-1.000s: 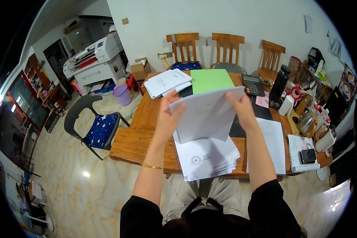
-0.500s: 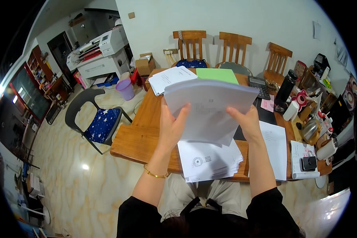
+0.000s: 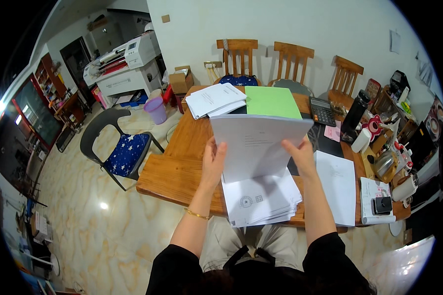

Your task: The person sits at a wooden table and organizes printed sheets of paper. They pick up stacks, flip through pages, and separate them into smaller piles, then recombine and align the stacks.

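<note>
A thick stack of printed paper (image 3: 258, 157) stands nearly upright between my two hands, over the table. My left hand (image 3: 214, 160) grips its left edge, thumb on the near face and fingers behind. On the opposite edge my right hand (image 3: 300, 155) holds it the same way. Below its lower edge lies a loose pile of white sheets (image 3: 261, 201), the top one bearing a round stamp mark. Beyond the held stack are a green sheet (image 3: 273, 102) and a fanned pile of printed papers (image 3: 212, 100). Right of my right forearm lies a white sheet (image 3: 335, 189).
On the wooden table (image 3: 177, 172) are a calculator (image 3: 322, 112), a black bottle (image 3: 355, 109), a pink note (image 3: 332, 130), a kettle (image 3: 385, 162) and a small black box (image 3: 382, 204) on a booklet. A chair (image 3: 125, 152) stands left; a large printer (image 3: 125, 71) is behind it.
The held stack has come down and straightened; its top edge no longer bows. Both hands are slightly lower and closer together, and more of the green sheet shows.
</note>
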A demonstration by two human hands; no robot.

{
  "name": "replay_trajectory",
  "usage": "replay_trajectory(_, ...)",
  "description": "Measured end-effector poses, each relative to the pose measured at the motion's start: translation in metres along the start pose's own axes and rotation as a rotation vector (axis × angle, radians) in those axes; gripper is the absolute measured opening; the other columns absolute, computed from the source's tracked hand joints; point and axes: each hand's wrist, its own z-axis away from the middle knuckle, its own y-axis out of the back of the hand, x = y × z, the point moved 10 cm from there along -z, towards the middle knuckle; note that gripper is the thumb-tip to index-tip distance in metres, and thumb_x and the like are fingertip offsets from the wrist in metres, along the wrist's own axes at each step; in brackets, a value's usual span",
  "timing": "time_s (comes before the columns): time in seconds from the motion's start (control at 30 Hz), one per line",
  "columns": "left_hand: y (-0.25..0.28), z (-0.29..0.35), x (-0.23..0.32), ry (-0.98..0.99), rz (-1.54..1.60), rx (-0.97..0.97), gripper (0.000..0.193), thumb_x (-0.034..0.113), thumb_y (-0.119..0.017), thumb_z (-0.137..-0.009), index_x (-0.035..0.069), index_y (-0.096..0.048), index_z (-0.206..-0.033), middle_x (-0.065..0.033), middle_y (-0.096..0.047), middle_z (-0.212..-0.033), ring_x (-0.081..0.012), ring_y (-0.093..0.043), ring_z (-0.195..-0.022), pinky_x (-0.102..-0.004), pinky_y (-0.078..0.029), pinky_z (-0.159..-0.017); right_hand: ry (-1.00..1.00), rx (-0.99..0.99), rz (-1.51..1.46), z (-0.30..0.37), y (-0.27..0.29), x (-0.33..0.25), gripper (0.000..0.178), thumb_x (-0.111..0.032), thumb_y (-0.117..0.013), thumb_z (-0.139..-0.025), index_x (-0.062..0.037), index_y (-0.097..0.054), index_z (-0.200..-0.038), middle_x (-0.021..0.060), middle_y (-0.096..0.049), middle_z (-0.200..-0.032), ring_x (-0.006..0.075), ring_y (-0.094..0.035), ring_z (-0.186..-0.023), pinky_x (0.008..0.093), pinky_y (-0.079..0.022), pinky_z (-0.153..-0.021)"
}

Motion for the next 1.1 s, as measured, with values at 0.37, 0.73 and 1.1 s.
replay_trajectory(0.37,-0.015,0.037,0.043,-0.195,-0.016,0.063,0.032,0.019,-0.054,-0.104,-0.002,-0.056,-0.128,-0.0043,-0.060,-0.112,-0.0105,-0.051,-0.096,-0.0265,-0.044,-0.087,0.042,0.100,0.150,0.019,-0.010,-0.019,0.045,-0.018,-0.075,-0.088,0.0005,-0.060,-0.126,0.0077,-0.067,-0.114,0.0141,-0.061,-0.101,0.0297,-0.049,-0.088)
replay_trajectory(0.73,-0.028,0.022,0.110,-0.199,0.018,0.292,0.039,0.033,-0.052,-0.105,-0.003,-0.063,-0.114,-0.0052,-0.062,-0.104,-0.0109,-0.052,-0.092,-0.0266,-0.043,-0.086,-0.151,0.245,0.181,-0.004,-0.025,-0.059,0.090,-0.062,-0.057,-0.093,0.0108,-0.043,-0.143,0.0263,-0.049,-0.143,0.0310,-0.044,-0.136,0.0371,-0.031,-0.113)
replay_trajectory(1.1,-0.017,-0.003,0.103,-0.085,0.119,0.268,0.031,0.025,-0.052,-0.101,0.000,-0.068,-0.109,-0.0034,-0.062,-0.101,-0.0095,-0.051,-0.096,-0.0246,-0.042,-0.085,-0.199,0.174,0.208,-0.034,-0.009,-0.047,0.066,-0.058,-0.053,-0.095,-0.0059,-0.057,-0.135,0.0100,-0.062,-0.124,0.0218,-0.055,-0.112,0.0392,-0.040,-0.098)
